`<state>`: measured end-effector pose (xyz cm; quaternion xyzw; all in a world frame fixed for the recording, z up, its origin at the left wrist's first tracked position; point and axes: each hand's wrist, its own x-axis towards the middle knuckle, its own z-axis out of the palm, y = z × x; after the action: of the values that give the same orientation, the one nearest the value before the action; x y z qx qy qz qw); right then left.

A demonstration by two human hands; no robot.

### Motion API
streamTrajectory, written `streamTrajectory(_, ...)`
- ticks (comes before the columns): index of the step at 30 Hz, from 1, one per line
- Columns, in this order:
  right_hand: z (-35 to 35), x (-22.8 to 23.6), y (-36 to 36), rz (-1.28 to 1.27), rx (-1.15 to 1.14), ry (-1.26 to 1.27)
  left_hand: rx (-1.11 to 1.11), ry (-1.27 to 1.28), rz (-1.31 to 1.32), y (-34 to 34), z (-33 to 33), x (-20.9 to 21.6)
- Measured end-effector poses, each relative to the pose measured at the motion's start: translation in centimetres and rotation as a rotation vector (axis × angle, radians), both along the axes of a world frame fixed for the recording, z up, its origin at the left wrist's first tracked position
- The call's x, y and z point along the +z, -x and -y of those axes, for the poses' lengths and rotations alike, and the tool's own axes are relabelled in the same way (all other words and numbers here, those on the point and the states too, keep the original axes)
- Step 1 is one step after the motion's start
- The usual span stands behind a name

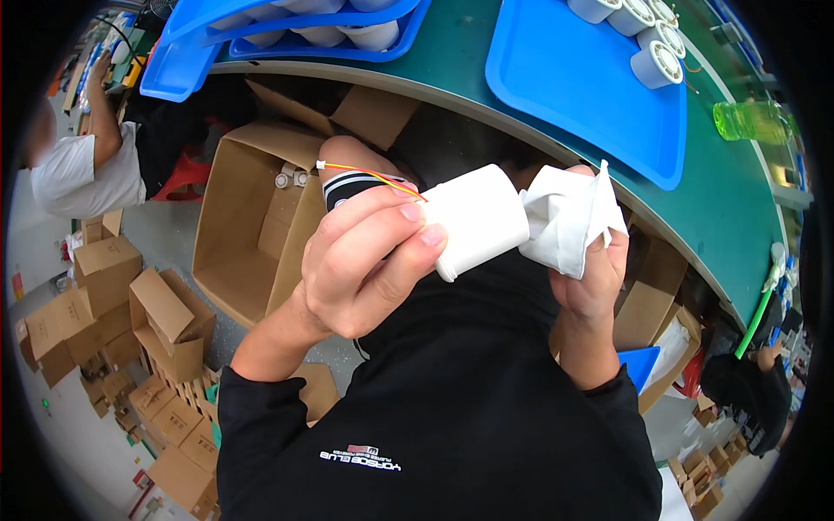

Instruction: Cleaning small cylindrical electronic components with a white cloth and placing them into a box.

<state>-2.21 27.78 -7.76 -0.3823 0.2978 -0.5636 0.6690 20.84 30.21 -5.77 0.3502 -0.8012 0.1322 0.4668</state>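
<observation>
Here, one white cylinder (486, 219) between left fingers (384, 224), one cloth (566, 219) between right fingers (599, 267).

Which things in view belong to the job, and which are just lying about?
In the job:
white cylinder with wires, left hand
white cloth or tissue, right hand
probably similar cylinders on the blue tray

Likely just about:
green container
cardboard box

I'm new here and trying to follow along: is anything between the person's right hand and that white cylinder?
Only the white cloth, held in the right hand beside one end of the white cylinder. Nothing else visible is in the way; the left hand grips the other end.
</observation>
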Motion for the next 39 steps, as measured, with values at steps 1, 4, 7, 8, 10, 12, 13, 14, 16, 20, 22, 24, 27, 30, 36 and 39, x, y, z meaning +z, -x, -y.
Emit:
streamTrajectory(1,0.1,0.2,-0.1,0.0,0.002,0.0,0.002,0.0,0.0,0.0,0.0,-0.1)
streamTrajectory(4,0.4,0.5,-0.5,-0.067,0.029,0.074,-0.002,0.013,0.007,0.0,0.1,-0.3)
streamTrajectory(7,0.9,1.2,-1.7,-0.542,0.003,0.556,-0.012,0.002,0.026,0.3,0.0,-0.2)
streamTrajectory(8,0.4,1.6,-2.5,-0.554,-0.034,0.5,-0.003,-0.012,0.031,0.3,-0.1,-0.1)
streamTrajectory(10,0.7,1.2,-2.9,-0.54,-0.077,0.55,0.008,-0.029,0.037,0.4,-0.3,0.0)
streamTrajectory(12,1.1,0.8,-2.6,-0.573,-0.139,0.575,0.03,-0.114,-0.067,0.6,-0.3,0.0)
streamTrajectory(13,1.2,0.7,-2.5,-0.604,-0.197,0.602,0.05,-0.119,-0.083,0.8,-0.3,-0.2)
streamTrajectory(14,1.2,0.6,-2.6,-0.579,-0.25,0.525,0.049,-0.118,-0.08,0.8,-0.3,-0.3)
streamTrajectory(16,1.1,0.4,-2.3,-0.491,-0.322,0.213,0.115,-0.094,-0.096,0.9,-0.6,-0.5)
streamTrajectory(20,2.2,-1.1,-0.9,-0.263,-0.381,-0.003,0.143,-0.077,-0.115,0.8,-0.8,-0.8)
streamTrajectory(22,2.5,-1.2,-0.4,-0.223,-0.378,-0.043,0.15,-0.083,-0.116,0.9,-0.9,-0.7)
streamTrajectory(24,2.6,-1.4,0.0,-0.175,-0.369,-0.082,0.162,-0.085,-0.109,0.9,-1.0,-0.5)
streamTrajectory(27,2.4,-1.8,0.3,-0.153,-0.368,-0.097,0.15,-0.067,-0.107,0.9,-0.9,-0.7)
streamTrajectory(30,2.4,-2.1,0.4,-0.152,-0.366,-0.102,0.137,-0.066,-0.104,0.9,-0.8,-0.7)
streamTrajectory(36,2.2,-2.5,0.8,-0.137,-0.389,-0.113,0.135,-0.016,-0.088,1.0,-0.7,-0.8)
streamTrajectory(39,1.8,-2.4,1.2,-0.193,-0.404,-0.047,0.121,-0.026,-0.038,0.8,-0.8,-0.8)
